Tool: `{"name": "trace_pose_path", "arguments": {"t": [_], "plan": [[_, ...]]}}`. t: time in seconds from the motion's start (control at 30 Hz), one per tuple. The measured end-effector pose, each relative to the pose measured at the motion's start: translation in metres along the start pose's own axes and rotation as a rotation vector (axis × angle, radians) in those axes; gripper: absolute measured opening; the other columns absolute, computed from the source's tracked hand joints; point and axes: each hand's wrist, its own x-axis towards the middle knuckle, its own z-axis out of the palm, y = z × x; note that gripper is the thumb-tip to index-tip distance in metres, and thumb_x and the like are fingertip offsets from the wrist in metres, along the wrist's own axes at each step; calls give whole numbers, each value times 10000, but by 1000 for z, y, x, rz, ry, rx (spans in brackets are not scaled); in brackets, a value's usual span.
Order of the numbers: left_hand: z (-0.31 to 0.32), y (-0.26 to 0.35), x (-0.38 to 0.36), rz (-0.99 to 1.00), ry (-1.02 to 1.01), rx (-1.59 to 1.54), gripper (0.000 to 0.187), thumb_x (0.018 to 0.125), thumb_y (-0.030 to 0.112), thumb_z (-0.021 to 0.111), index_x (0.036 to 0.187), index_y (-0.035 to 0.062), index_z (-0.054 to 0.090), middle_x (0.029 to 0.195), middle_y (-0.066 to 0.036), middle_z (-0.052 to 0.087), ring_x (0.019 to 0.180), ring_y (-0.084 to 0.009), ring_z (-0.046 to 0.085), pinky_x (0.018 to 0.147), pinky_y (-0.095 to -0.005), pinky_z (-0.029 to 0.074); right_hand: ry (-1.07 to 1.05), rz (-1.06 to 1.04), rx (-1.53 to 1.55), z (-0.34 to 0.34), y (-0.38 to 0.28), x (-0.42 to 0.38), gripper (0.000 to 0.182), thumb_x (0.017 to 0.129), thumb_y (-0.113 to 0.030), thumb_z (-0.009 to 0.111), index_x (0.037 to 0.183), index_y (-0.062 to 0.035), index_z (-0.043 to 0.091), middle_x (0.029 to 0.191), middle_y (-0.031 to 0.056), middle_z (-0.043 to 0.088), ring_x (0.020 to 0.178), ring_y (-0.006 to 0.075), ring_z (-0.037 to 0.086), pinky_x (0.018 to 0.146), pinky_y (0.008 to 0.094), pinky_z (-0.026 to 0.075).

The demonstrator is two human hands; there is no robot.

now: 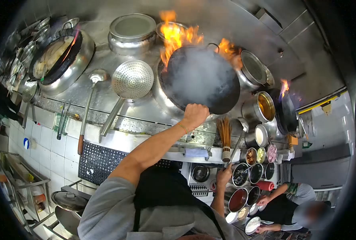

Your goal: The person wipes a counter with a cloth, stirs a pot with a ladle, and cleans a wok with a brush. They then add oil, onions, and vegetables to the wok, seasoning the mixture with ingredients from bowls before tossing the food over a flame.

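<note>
My left hand [196,114] is closed at the near edge of a large black wok [226,90], which sits tilted over a burner. Whitish smoke hides much of its inside, and orange flames [172,34] rise behind it. Lower right, my right hand [224,175] is wrapped round the long handle of a ladle [242,127], whose bowl rests near the range's front edge. Beside that handle stands a bamboo wok brush [224,134], bristles up. To the wok's left lie a perforated skimmer [132,79] and another ladle [99,75].
A wok of cloudy liquid [52,56] stands far left, a lidded pot [132,32] at the back. Right are an amber-liquid pot [266,106], another flaming wok [286,112] and several seasoning tubs [238,200]. A co-worker [284,208] holds a white bowl [252,225] at lower right.
</note>
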Motion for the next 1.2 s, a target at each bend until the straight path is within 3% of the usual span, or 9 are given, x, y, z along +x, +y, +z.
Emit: {"name": "trace_pose_path", "arguments": {"t": [0.17,0.43,0.5,0.63,0.77,0.83,0.93,1.1,1.2], "plan": [[2,0,0,-65,-74,10,279,852,249,535,667,99,680,696,-140,676,629,-315,673,563,-451,518,115,-220,35,-10,-4,32,468,792,-57,554,1247,46,511,1087,278,539,921,448,571,792,480,475],[-13,-6,-13,3,163,-258,352,858,276,598,585,57,566,593,-126,594,617,-345,603,568,-464,468,-223,-31,-186,9,-45,100,424,883,-307,599,1192,-21,555,1067,226,593,863,371,616,723,452,517],[-5,-6,-12,-22,207,-213,347,851,281,597,579,66,588,599,-127,607,606,-340,609,566,-458,479,-791,436,779,-4,-10,122,409,874,-339,626,1150,-44,560,1002,172,632,743,284,640,566,417,528],[-4,-3,-11,-71,186,-162,307,806,275,596,578,74,638,586,-136,618,553,-332,613,563,-452,498,-709,499,1504,-105,-46,111,431,849,-317,666,1170,-73,513,938,135,627,647,226,634,436,299,498],[-12,0,-11,-73,181,-125,246,755,276,603,605,103,692,591,-125,632,559,-302,635,546,-431,501,-652,58,845,-153,-115,193,453,853,-215,665,1262,-70,535,906,148,677,723,294,676,569,386,553],[-12,-3,-13,-63,179,-148,234,745,276,608,610,106,697,587,-116,633,548,-296,632,539,-424,499,-506,-519,281,-144,-158,238,519,811,-289,704,1267,-84,562,899,157,689,777,326,682,675,399,537],[-22,-1,-13,-79,145,-148,231,736,253,611,583,92,673,579,-117,624,535,-299,622,526,-422,490,-713,-881,-114,-101,-240,281,569,781,-364,705,1287,-146,562,922,169,683,888,341,660,794,412,505],[-18,-1,-11,-71,193,-160,226,730,243,619,573,87,662,572,-122,617,534,-298,619,519,-421,485,-768,-803,117,63,-301,353,381,849,-345,662,1129,-89,635,886,165,682,852,282,662,761,395,506],[-22,-2,-13,-43,179,-168,229,731,246,619,572,88,667,566,-122,616,529,-301,620,520,-423,487,-214,-713,-161,71,-313,324,427,867,-364,625,1204,-103,598,910,186,683,867,349,664,752,433,518]]}}
